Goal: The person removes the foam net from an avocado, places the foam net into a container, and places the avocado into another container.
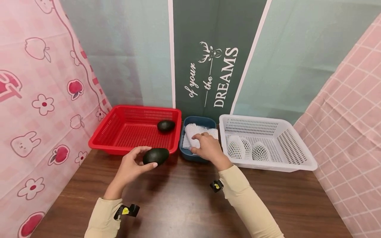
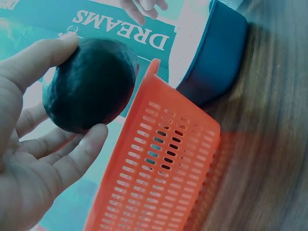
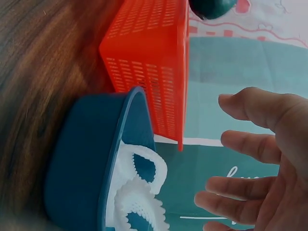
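Two hands at work over the table, both reaching forward from pale sleeves! Left hand has the dark avocado, gripping it between thumb and fingertips, palm turned inward, the fruit raised off the wood by the near right corner of the red basket. Over to the right hand, and it's angled in above the blue tub, knuckles up, wrist slanting in from the lower right; the right wrist view shows its fingers loosely extended and spread, nothing in their grasp, just apart from the white foam nets in the tub. Another avocado, the second one, lies at the red basket's right side, while beyond the right forearm, the white basket carries netted fruits along its near left side.
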Available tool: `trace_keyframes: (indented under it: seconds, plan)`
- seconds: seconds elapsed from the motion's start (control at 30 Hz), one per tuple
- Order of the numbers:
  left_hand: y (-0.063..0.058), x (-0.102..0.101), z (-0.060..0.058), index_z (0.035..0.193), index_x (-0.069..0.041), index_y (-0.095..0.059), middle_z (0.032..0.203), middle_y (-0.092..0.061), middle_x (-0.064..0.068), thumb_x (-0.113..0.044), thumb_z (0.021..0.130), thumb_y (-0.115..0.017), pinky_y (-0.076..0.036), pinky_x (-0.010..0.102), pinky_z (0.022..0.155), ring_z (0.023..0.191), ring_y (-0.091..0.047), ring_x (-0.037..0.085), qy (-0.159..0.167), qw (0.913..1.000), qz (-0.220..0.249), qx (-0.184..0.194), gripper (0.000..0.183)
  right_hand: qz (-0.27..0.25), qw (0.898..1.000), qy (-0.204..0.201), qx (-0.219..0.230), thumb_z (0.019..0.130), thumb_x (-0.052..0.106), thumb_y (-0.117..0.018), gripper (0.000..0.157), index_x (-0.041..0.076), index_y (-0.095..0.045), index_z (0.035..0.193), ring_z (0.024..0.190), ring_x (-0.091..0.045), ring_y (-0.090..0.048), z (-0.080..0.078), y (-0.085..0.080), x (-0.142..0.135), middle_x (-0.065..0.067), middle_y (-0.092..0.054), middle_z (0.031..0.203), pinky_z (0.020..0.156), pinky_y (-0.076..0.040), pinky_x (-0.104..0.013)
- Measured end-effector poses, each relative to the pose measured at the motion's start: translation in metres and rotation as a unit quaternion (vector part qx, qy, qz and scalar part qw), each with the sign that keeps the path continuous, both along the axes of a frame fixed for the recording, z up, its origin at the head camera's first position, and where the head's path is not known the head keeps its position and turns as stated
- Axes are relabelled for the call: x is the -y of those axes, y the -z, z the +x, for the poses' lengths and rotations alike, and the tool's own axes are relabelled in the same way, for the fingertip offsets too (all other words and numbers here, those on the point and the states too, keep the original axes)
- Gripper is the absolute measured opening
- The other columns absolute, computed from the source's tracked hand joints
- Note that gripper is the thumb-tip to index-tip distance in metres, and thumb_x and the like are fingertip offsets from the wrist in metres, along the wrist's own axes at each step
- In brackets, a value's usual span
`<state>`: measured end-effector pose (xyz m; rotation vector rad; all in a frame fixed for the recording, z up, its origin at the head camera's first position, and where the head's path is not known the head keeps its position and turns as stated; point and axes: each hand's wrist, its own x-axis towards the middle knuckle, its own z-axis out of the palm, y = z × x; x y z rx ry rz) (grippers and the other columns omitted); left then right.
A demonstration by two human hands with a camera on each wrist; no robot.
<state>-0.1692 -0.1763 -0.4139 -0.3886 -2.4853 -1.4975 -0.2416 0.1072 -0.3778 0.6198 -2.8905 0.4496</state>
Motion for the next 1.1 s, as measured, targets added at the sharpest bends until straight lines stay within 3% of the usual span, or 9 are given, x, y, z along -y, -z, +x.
trace_keyframes:
  seconds: [0.2,0.57,0.93,1.1]
  plan:
    - [0.003,-0.003,-0.013,0.117,-0.009,-0.06,0.106,-0.061,0.006,-0.022,0.071,-0.082,-0.052,0.029,0.07,0.094,-0.056,0.02,-0.018,0.9995,0.007,-0.024,0.053,0.015,1.0,-0.002,0.006,0.078,0.035,-0.07,0.039,0.016,-0.067,0.111,0.088,-0.031,-0.06,0.0,0.0,0.008,-0.013,-0.061,0.103,0.068,-0.047,-0.05]
    - [0.002,-0.012,-0.033,0.116,-0.005,-0.059,0.108,-0.058,0.011,-0.015,0.069,-0.081,-0.047,0.05,0.077,0.098,-0.052,0.025,-0.074,0.9954,-0.023,-0.056,0.053,0.02,0.999,-0.009,0.023,0.078,0.038,-0.072,0.043,0.017,-0.065,0.114,0.09,-0.03,-0.058,0.001,0.005,0.021,-0.011,-0.059,0.104,0.068,-0.046,-0.05]
    - [-0.003,-0.013,-0.047,0.118,-0.006,-0.057,0.111,-0.056,0.012,-0.019,0.072,-0.081,-0.046,0.046,0.079,0.098,-0.052,0.028,-0.081,0.9957,-0.037,-0.025,0.053,0.028,0.999,-0.009,0.026,0.076,0.04,-0.072,0.046,0.017,-0.064,0.116,0.089,-0.03,-0.058,0.001,0.007,0.026,-0.011,-0.059,0.103,0.068,-0.046,-0.049]
    - [-0.004,-0.016,-0.057,0.124,-0.003,-0.053,0.117,-0.053,0.016,-0.024,0.075,-0.079,-0.044,0.046,0.08,0.099,-0.051,0.031,-0.075,0.9945,-0.074,-0.002,0.059,0.025,0.999,-0.012,0.031,0.077,0.039,-0.071,0.044,0.017,-0.064,0.115,0.09,-0.029,-0.058,0.002,0.008,0.029,-0.01,-0.059,0.102,0.069,-0.045,-0.049]
